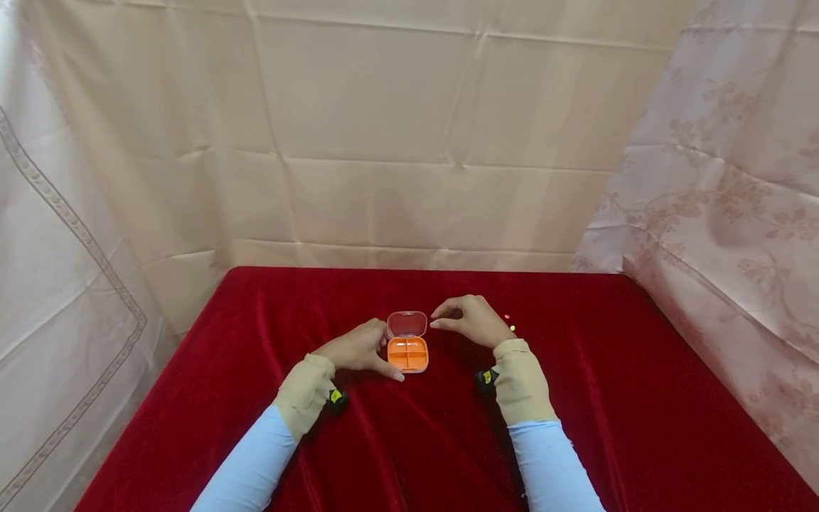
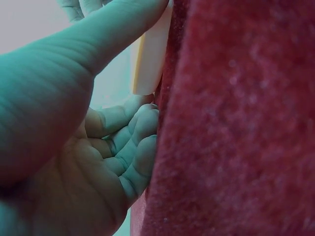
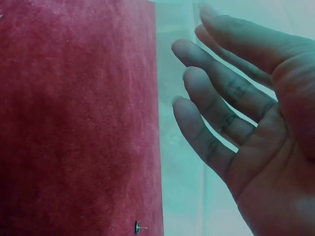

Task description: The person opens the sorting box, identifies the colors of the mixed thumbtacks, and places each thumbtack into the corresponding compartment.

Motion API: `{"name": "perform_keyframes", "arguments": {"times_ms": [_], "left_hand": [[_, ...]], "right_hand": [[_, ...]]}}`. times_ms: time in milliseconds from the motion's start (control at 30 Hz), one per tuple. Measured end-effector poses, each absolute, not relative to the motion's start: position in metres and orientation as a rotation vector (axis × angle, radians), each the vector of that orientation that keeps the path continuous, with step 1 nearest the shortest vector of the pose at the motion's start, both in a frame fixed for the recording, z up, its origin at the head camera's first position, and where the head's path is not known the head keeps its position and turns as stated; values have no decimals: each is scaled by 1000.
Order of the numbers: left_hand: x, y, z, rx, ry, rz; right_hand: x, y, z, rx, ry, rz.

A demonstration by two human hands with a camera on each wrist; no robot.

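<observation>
An orange pill box [image 1: 408, 354] with four compartments lies on the red cloth, its clear lid [image 1: 407, 323] raised and tipped back. My left hand [image 1: 363, 348] holds the box from the left, thumb along the front edge and fingers by the hinge side. The left wrist view shows the pale side of the box [image 2: 151, 61] against that thumb. Just right of the lid, my right hand [image 1: 472, 320] hovers over the cloth. Its fingers [image 3: 216, 78] bend loosely, thumb and index tip apart, and I see nothing between them.
Small pink [image 1: 507, 316] and yellow pieces [image 1: 512, 328] lie beyond the right wrist. In the right wrist view, a thumbtack-like piece [image 3: 138, 227] stands near the edge of the red cloth [image 3: 78, 123]. A beige curtain [image 1: 384, 142] hangs behind the table.
</observation>
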State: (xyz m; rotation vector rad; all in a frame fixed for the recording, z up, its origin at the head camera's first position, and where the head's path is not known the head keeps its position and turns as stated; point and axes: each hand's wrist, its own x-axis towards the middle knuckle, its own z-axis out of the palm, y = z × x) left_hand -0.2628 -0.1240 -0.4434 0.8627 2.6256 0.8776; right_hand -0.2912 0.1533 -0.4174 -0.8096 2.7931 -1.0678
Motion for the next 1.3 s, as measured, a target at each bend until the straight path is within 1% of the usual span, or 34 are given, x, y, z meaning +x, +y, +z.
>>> {"name": "perform_keyframes", "arguments": {"times_ms": [533,933,1300], "left_hand": [[-262,-123,-443,893,2635,873],[-261,-125,-441,882,2616,867],[-261,-125,-441,872,2622,857]], "right_hand": [[-292,160,-417,-751,2829,-1014],[-293,175,-416,-750,2871,-1010],[-293,192,-415,-658,2900,-980]]}}
